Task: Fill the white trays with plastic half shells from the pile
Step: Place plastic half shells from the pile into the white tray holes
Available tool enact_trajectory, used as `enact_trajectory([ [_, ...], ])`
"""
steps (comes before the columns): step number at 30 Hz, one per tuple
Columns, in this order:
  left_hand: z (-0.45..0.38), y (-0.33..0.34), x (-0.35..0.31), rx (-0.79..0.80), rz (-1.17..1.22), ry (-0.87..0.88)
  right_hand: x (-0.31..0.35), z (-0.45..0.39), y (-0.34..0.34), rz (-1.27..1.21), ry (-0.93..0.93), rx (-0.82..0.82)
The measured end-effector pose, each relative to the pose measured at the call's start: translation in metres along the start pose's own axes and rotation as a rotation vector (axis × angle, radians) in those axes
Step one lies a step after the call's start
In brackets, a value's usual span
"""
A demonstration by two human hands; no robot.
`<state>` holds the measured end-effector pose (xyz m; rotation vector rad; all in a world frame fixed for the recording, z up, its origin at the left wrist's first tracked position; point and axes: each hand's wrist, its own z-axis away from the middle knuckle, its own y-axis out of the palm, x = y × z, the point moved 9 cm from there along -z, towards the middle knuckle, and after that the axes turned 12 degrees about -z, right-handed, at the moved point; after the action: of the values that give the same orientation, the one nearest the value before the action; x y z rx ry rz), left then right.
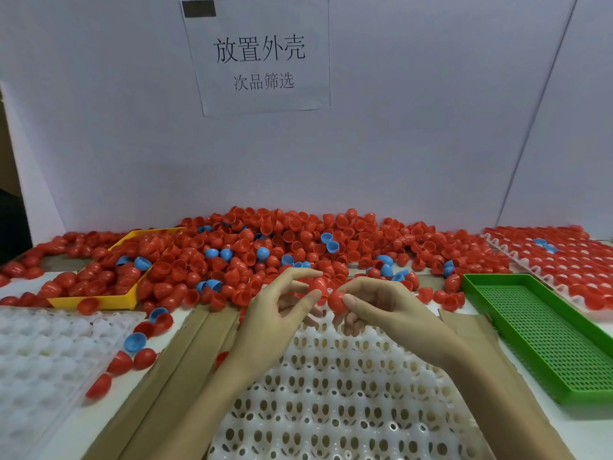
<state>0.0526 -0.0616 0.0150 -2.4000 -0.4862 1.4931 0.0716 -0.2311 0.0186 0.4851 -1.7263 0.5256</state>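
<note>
A big pile of red and blue plastic half shells (282,240) stretches across the back of the table. In front of me lies a white tray (331,393) of holed cups, its visible cups holding no shells. Above its far edge my left hand (275,313) pinches a red half shell (317,285) between thumb and fingers. My right hand (374,307) pinches another red half shell (336,300) right beside it. The two shells nearly touch.
A yellow tray (96,300) heaped with red shells sits at the left. A second white tray (43,353) lies at the near left, loose shells beside it. A green mesh tray (544,333) is at the right; behind it a white tray (564,260) filled with red shells.
</note>
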Motion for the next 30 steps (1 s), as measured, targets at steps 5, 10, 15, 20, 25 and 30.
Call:
enact_trajectory([
  [5, 0.001, 0.001, -0.001, 0.042, -0.046, 0.015, -0.014, -0.001, -0.004, -0.205, 0.112, -0.034],
  [10, 0.003, 0.004, -0.002, 0.042, -0.053, -0.014, -0.029, -0.001, -0.006, -0.402, 0.240, -0.053],
  [15, 0.005, 0.000, -0.001, -0.017, -0.139, -0.039, -0.035, 0.000, -0.009, -0.364, 0.290, -0.059],
  [20, 0.006, -0.009, 0.000, -0.086, -0.203, -0.077, -0.027, 0.000, -0.005, -0.329, 0.236, -0.060],
  [25, 0.008, -0.005, -0.008, -0.074, -0.291, -0.019, -0.020, -0.002, 0.000, -0.224, 0.163, -0.084],
  [30, 0.008, 0.007, -0.015, 0.100, -0.159, 0.039, -0.024, 0.000, -0.008, -0.234, 0.201, -0.142],
])
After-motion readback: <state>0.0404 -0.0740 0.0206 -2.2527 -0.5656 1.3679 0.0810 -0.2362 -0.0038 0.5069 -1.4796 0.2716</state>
